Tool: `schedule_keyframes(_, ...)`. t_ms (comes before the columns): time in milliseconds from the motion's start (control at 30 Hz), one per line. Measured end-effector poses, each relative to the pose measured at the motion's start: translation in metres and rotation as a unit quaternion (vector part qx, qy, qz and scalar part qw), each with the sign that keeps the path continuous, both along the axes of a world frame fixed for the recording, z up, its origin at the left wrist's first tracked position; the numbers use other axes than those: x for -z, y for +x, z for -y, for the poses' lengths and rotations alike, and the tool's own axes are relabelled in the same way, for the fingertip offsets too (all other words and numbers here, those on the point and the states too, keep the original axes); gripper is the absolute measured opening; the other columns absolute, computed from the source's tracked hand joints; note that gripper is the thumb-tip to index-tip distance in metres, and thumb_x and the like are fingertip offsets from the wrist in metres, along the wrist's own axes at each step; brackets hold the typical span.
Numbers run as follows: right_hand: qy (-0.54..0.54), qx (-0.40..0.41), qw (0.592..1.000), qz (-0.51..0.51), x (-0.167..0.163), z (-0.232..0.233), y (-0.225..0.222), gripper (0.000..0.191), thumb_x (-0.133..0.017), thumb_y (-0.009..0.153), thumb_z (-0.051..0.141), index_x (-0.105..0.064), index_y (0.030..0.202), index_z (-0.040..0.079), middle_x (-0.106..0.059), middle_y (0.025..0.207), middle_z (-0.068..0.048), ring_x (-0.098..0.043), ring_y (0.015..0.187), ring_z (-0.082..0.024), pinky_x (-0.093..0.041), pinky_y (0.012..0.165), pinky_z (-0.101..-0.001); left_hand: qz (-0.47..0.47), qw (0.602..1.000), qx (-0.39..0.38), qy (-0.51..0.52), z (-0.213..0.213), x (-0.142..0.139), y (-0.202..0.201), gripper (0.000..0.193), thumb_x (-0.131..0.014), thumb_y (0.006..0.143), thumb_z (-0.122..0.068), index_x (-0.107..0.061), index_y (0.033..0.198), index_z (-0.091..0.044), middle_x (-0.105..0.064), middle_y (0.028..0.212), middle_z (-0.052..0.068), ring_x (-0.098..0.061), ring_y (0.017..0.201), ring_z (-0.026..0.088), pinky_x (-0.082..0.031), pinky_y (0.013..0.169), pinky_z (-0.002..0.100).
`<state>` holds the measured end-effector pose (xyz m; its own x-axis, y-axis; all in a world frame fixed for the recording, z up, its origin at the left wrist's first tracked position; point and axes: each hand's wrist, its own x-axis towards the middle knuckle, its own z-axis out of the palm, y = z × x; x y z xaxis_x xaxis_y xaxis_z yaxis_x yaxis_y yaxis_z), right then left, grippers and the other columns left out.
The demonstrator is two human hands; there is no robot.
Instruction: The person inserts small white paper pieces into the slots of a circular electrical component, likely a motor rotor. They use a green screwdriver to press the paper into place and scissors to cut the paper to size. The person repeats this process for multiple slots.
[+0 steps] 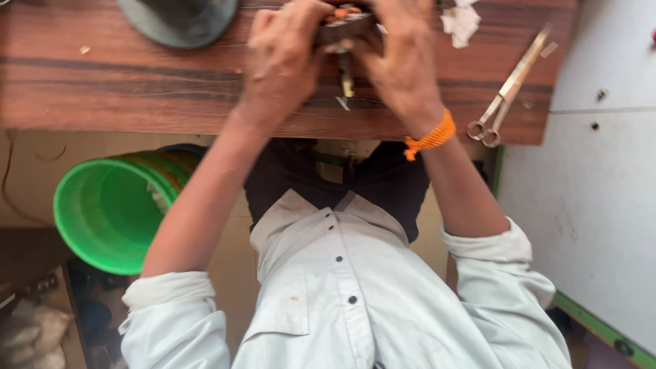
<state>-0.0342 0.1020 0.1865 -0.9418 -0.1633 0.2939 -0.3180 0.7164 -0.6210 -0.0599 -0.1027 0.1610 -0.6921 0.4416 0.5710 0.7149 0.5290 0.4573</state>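
Both hands grip one small dark part with orange-wound coils (344, 20) at the far edge of the wooden table (102, 89): left hand (283, 58) clenched on its left side, right hand (403, 61) on its right, a brass pin hanging below. This looks like mid-assembly handwork; the next move likely calls for a steady pinch, with the long tweezers (509, 89) lying well right of the part

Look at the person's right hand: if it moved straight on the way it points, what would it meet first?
The right hand points up-frame across the wooden table. Beyond the small dark object it grips, the picture ends, so nothing further shows.
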Motion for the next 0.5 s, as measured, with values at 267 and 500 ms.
schedule_keyframes(267, -0.033, 0.103, 0.991, -0.079, -0.001, -0.055, 0.065, 0.024, -0.069, 0.112, 0.027, -0.07, 0.126, 0.007, -0.068, 0.12, -0.011, -0.067, 0.115, -0.027, -0.06, 0.095, -0.0381, 0.012, 0.998, 0.01, -0.067, 0.019, -0.01, 0.021, 0.054, -0.085, 0.099, -0.025, -0.052, 0.139, -0.009, -0.062, 0.133, 0.009, -0.056, 0.124, 0.029, -0.042, 0.097, 0.045)
schedule_keyframes(500, 0.064, 0.086, 0.992, -0.073, 0.022, -0.089, 0.06, 0.019, -0.066, 0.109, 0.01, -0.068, 0.126, 0.002, -0.067, 0.11, -0.012, -0.068, 0.098, -0.025, -0.055, 0.086, -0.0399, -0.023, 1.0, -0.008, -0.012, 0.013, -0.009, 0.035, 0.062, -0.081, 0.102, -0.039, -0.048, 0.147, -0.013, -0.052, 0.145, 0.007, -0.049, 0.133, 0.03, -0.038, 0.115, 0.044)
